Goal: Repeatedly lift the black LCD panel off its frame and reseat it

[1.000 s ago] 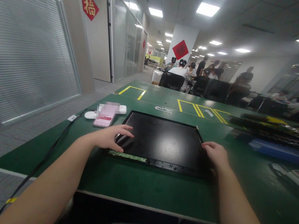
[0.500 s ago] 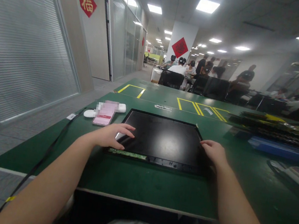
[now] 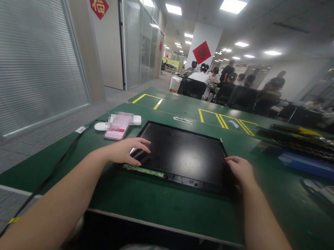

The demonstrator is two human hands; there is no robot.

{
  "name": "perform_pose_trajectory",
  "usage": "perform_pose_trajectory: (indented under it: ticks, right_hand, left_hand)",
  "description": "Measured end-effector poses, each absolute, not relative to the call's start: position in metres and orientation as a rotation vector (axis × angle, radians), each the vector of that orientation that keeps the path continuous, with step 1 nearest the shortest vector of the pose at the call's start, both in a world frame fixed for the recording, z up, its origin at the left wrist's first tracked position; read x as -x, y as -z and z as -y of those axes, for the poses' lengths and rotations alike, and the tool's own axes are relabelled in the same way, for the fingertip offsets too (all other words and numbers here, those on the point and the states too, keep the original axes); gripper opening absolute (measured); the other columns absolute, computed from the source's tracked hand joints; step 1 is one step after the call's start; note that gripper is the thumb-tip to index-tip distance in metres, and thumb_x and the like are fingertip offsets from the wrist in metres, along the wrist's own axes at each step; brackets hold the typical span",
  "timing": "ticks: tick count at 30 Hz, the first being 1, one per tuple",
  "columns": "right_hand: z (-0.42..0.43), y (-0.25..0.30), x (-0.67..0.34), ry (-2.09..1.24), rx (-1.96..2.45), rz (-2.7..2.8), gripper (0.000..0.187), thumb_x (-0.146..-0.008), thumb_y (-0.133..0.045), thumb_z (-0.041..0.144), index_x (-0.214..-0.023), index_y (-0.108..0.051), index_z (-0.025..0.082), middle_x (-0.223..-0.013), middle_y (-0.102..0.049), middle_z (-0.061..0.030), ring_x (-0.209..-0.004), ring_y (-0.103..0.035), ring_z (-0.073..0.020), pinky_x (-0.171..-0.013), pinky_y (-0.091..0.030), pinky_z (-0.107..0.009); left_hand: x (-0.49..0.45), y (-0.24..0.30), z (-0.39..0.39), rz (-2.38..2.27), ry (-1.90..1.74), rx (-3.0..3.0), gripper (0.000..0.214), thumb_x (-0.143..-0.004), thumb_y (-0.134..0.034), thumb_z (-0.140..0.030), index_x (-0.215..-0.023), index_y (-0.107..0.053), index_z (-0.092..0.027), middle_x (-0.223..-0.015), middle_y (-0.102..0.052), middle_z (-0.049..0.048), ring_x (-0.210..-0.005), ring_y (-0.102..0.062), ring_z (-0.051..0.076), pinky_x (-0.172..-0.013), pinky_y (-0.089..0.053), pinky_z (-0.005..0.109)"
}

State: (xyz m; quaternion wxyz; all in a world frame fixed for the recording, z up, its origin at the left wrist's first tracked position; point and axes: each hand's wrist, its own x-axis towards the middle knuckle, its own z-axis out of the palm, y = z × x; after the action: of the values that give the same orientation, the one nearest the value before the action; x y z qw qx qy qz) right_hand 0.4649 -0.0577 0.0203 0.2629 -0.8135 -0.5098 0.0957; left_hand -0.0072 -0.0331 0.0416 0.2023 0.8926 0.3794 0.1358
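Note:
A black LCD screen panel (image 3: 186, 152) lies flat on the green table, with a strip of green circuit board (image 3: 144, 171) along its near left edge. My left hand (image 3: 126, 150) is at the panel's left side, thumb and fingers spread apart, the fingers reaching over the screen and the thumb near the lower left corner. At the right side, my right hand (image 3: 239, 169) has its fingers and thumb brought together on the panel's right edge. The underside of that hand's hold is hidden.
A pink-screened phone (image 3: 116, 130) lies left of the panel beside a white object (image 3: 137, 120). A black cable (image 3: 64, 158) runs down over the table's left edge. At right are a blue tray (image 3: 312, 165) and a blurred black stack (image 3: 303, 141). People sit and stand beyond.
The whole view has shifted very slightly. Both hands keep nearly the same places on the panel, and the panel stays where it was.

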Motion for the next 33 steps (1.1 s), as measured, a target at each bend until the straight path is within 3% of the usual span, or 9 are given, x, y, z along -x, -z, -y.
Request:
perform_pose_trajectory:
  ticks: [5,11,20,28,33]
  right_hand:
    - [0.057,-0.018,-0.466,-0.268,2.183,1.380,0.026,-0.075,-0.059,0.024,-0.089,-0.080,0.023,-0.091,-0.076,-0.0049,-0.088,-0.066,-0.0223,-0.078,-0.047,-0.029]
    - [0.056,-0.015,-0.467,-0.257,2.164,1.395,0.025,-0.074,-0.058,0.026,-0.087,-0.080,0.023,-0.089,-0.075,-0.0054,-0.084,-0.066,-0.0218,-0.077,-0.048,-0.030]
    - [0.054,-0.013,-0.469,-0.247,2.165,1.415,0.026,-0.075,-0.058,0.026,-0.088,-0.080,0.024,-0.093,-0.076,-0.0055,-0.087,-0.066,-0.0222,-0.077,-0.048,-0.030]
    - [0.056,-0.012,-0.469,-0.271,2.153,1.393,0.026,-0.076,-0.057,0.026,-0.089,-0.080,0.023,-0.092,-0.076,-0.0051,-0.084,-0.066,-0.0208,-0.074,-0.047,-0.028]
    - [0.056,-0.013,-0.468,-0.285,2.129,1.373,0.024,-0.076,-0.059,0.024,-0.088,-0.079,0.023,-0.091,-0.076,-0.0046,-0.084,-0.067,-0.0209,-0.074,-0.047,-0.028]
  left_hand:
    - [0.005,-0.028,0.023,-1.358,-0.532,-2.480,0.055,-0.082,-0.061,-0.051,-0.127,-0.066,-0.019,-0.146,-0.052,0.0161,-0.133,-0.050,0.032,-0.111,-0.038,0.045]
    - [0.000,-0.017,0.013,-1.488,-0.510,-2.561,0.043,-0.088,-0.045,-0.028,-0.120,-0.070,-0.013,-0.128,-0.067,0.0153,-0.122,-0.060,0.030,-0.108,-0.042,0.043]
    - [-0.005,-0.016,0.012,-1.597,-0.603,-2.416,0.056,-0.072,-0.041,-0.001,-0.111,-0.075,-0.021,-0.125,-0.071,0.0054,-0.119,-0.063,0.024,-0.106,-0.045,0.034]
    - [-0.005,-0.022,0.016,-1.657,-0.691,-2.218,0.053,-0.068,-0.042,0.000,-0.106,-0.071,-0.022,-0.114,-0.074,0.0048,-0.109,-0.067,0.025,-0.096,-0.051,0.036]
    - [-0.002,-0.020,0.014,-1.557,-0.784,-2.131,0.058,-0.061,-0.043,0.002,-0.109,-0.061,-0.023,-0.116,-0.072,0.0051,-0.117,-0.064,0.023,-0.100,-0.048,0.036]
